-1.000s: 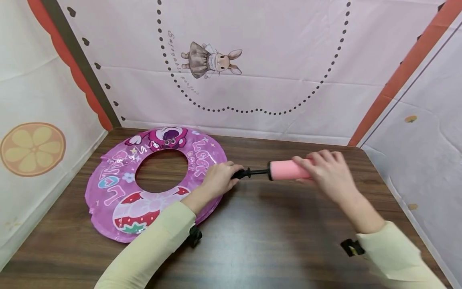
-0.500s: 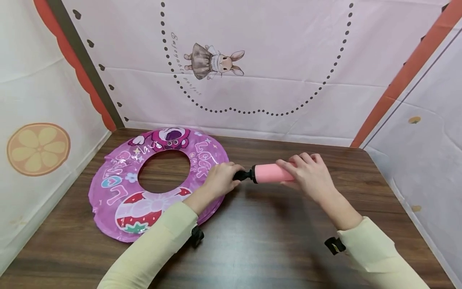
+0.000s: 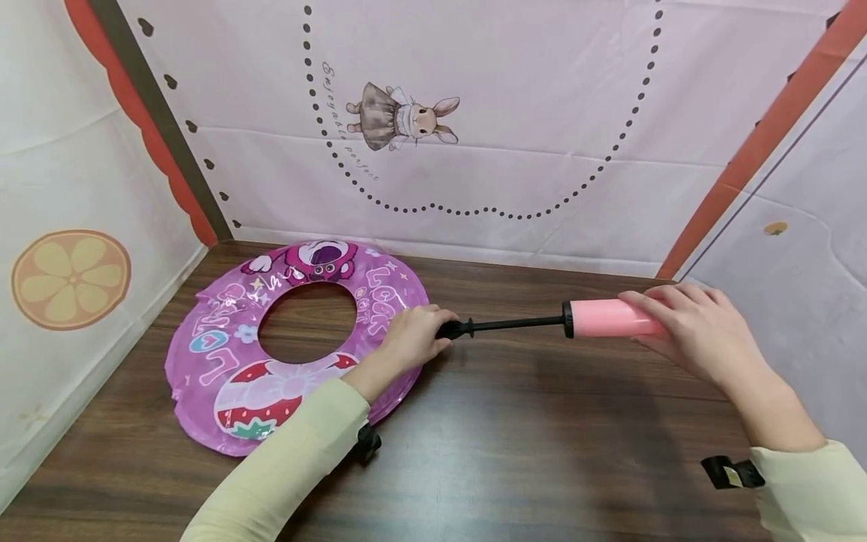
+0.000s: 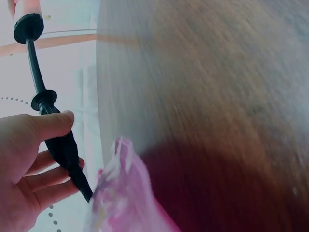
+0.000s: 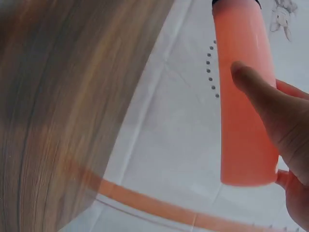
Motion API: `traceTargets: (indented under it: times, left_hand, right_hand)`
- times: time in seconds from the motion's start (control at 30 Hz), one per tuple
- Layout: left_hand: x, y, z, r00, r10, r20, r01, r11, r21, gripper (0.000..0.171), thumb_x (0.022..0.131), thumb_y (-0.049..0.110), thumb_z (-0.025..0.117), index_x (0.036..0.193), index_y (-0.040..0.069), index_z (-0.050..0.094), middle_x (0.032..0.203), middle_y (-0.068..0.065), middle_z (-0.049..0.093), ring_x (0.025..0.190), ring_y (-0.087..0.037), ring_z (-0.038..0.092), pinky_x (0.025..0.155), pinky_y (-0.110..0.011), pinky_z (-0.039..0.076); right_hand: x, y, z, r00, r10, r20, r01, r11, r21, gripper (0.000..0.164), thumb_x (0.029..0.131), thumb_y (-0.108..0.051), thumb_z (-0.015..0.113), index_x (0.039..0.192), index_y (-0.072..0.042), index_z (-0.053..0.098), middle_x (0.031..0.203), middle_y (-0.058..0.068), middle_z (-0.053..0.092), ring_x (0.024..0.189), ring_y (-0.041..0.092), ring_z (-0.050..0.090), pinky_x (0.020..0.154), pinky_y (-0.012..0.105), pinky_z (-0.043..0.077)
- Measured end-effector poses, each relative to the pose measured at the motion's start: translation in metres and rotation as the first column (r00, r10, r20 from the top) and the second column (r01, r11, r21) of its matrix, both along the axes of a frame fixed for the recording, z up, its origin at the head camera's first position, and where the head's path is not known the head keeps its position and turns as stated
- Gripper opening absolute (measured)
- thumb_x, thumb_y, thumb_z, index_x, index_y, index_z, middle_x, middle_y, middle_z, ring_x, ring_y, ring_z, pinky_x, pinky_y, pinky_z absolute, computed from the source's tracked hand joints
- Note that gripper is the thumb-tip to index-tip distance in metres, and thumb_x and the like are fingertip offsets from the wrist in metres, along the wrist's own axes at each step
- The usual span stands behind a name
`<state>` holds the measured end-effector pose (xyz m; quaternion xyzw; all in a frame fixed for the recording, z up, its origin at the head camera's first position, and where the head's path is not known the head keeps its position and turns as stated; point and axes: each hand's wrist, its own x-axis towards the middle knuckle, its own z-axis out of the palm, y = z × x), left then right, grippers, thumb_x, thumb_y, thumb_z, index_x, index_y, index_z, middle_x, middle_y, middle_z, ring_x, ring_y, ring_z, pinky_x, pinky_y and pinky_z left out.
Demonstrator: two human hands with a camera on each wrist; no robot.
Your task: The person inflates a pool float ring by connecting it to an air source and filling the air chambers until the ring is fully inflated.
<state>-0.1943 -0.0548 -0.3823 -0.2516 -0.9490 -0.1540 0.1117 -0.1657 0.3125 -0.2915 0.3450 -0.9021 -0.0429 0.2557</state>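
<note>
A pink hand pump [image 3: 603, 318] is stretched out over the table, its thin black rod [image 3: 518, 324] drawn well out of the barrel. My right hand [image 3: 698, 331] grips the pink barrel [image 5: 246, 106]. Thumb and fingers of my left hand [image 3: 416, 335] hold the pump's black tapered end [image 4: 63, 145]. To the left lies a purple-pink swim ring [image 3: 193, 361], printed with a bear and a strawberry. In the left wrist view the black tip meets the ring's edge [image 4: 125, 193]; whether it sits inside a valve is hidden.
The dark wood table [image 3: 488, 467] is bordered by printed cloth walls, with a rabbit picture on the back cloth [image 3: 501, 90]. The right cloth [image 3: 813, 301] rises beyond my right hand. The ring reaches near the back cloth.
My right hand first slid the barrel left, up against the black end, then drew it far right, baring the rod. My left hand and the ring stay nearly still.
</note>
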Motion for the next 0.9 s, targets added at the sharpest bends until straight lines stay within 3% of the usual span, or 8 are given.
traceTargets:
  times: [0.07,0.23,0.47,0.57,0.77,0.9]
  left_hand:
    - [0.001,0.001,-0.001,0.999,-0.018,-0.028,0.018,1.0,0.002,0.036,0.075,0.022,0.076,0.109,0.017,0.066,0.095,-0.003,0.067,0.08,-0.022,0.065,0.063,-0.036,0.053]
    - [0.003,0.008,0.0,0.994,-0.072,-0.087,0.074,0.997,0.025,0.034,0.075,0.019,0.076,0.107,0.016,0.067,0.091,-0.003,0.067,0.075,-0.02,0.065,0.06,-0.035,0.052]
    - [0.005,0.01,0.0,0.994,-0.063,-0.089,0.066,0.997,0.032,0.035,0.073,0.019,0.077,0.107,0.015,0.068,0.09,-0.004,0.067,0.076,-0.021,0.065,0.062,-0.036,0.053]
    - [0.005,0.011,0.0,0.994,-0.062,-0.087,0.065,0.997,0.033,0.034,0.073,0.019,0.077,0.106,0.016,0.068,0.089,-0.003,0.067,0.076,-0.021,0.065,0.061,-0.036,0.053]
    - [0.004,0.013,0.002,0.998,-0.039,-0.04,0.04,0.999,0.015,0.034,0.075,0.023,0.076,0.107,0.019,0.067,0.093,-0.001,0.068,0.078,-0.019,0.065,0.063,-0.035,0.052]
    - [0.004,0.011,0.001,0.999,-0.037,-0.016,0.037,0.999,0.0,0.036,0.075,0.023,0.076,0.109,0.019,0.067,0.094,-0.001,0.068,0.079,-0.02,0.065,0.063,-0.035,0.052]
  right_hand:
    - [0.0,-0.005,-0.002,1.0,0.01,-0.005,-0.01,1.0,0.025,0.073,0.052,-0.01,0.084,0.119,-0.018,0.059,0.096,0.011,0.063,0.091,0.036,0.055,0.073,0.052,0.041]
    - [-0.007,-0.05,-0.015,0.994,0.081,-0.076,-0.074,0.994,0.083,0.059,0.062,-0.023,0.081,0.117,-0.019,0.06,0.094,0.011,0.063,0.087,0.033,0.057,0.064,0.045,0.04]
    - [-0.014,-0.092,-0.026,0.981,0.117,-0.153,-0.101,0.989,0.105,0.054,0.063,-0.027,0.083,0.112,-0.019,0.062,0.09,0.01,0.062,0.085,0.032,0.057,0.065,0.046,0.041]
    - [-0.014,-0.094,-0.03,0.981,0.12,-0.153,-0.107,0.99,0.09,0.054,0.063,-0.03,0.083,0.112,-0.019,0.063,0.09,0.008,0.063,0.085,0.031,0.057,0.065,0.046,0.042]
    - [-0.012,-0.075,-0.033,0.991,0.115,-0.066,-0.115,0.993,0.004,0.059,0.063,-0.035,0.08,0.117,-0.019,0.061,0.093,0.007,0.064,0.089,0.03,0.057,0.068,0.045,0.042]
    - [-0.008,-0.053,-0.032,0.993,0.117,-0.032,-0.118,0.993,-0.023,0.055,0.084,-0.06,0.051,0.119,-0.018,0.06,0.093,0.008,0.064,0.087,0.031,0.057,0.068,0.045,0.042]
